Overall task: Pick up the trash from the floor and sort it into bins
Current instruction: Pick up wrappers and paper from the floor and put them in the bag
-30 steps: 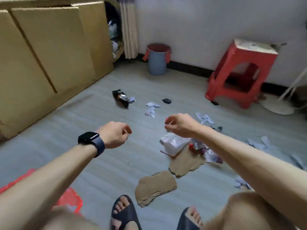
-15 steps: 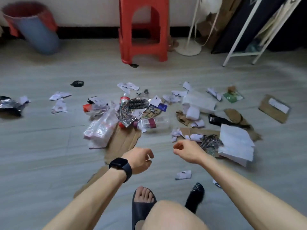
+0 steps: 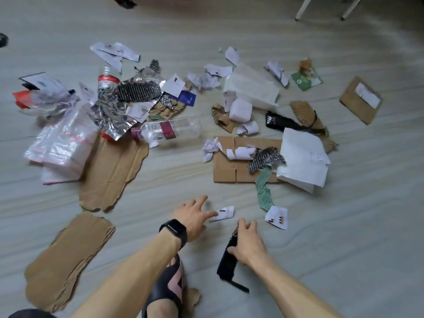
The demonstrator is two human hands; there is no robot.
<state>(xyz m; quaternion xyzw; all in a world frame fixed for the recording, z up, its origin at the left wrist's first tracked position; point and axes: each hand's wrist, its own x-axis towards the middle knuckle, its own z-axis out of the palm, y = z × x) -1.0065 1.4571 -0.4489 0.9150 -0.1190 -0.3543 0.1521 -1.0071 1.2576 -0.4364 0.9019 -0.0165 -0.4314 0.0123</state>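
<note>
Trash lies scattered over the grey floor (image 3: 344,226). My left hand (image 3: 192,216), a black watch on its wrist, reaches forward with straight fingers, its fingertips at the left edge of a small white paper scrap (image 3: 223,213). To its right, my right hand (image 3: 249,244) grips the upper end of a long black wrapper (image 3: 226,263), thumb on one side and fingers curled over the top. Another printed paper scrap (image 3: 277,218) lies just right of that hand. No bin shows in this view.
Torn cardboard pieces (image 3: 66,260) (image 3: 112,171) lie at left. A clear plastic bottle (image 3: 169,130), plastic bags (image 3: 62,148), foil, white paper bags (image 3: 302,161) and flat cardboard (image 3: 231,168) fill the middle. White frame legs (image 3: 302,8) stand far right. My sandalled foot (image 3: 169,288) is below.
The view has dropped closer to the floor. Both hands moved forward and down: the left opened toward the white scrap, the right took hold of the black wrapper.
</note>
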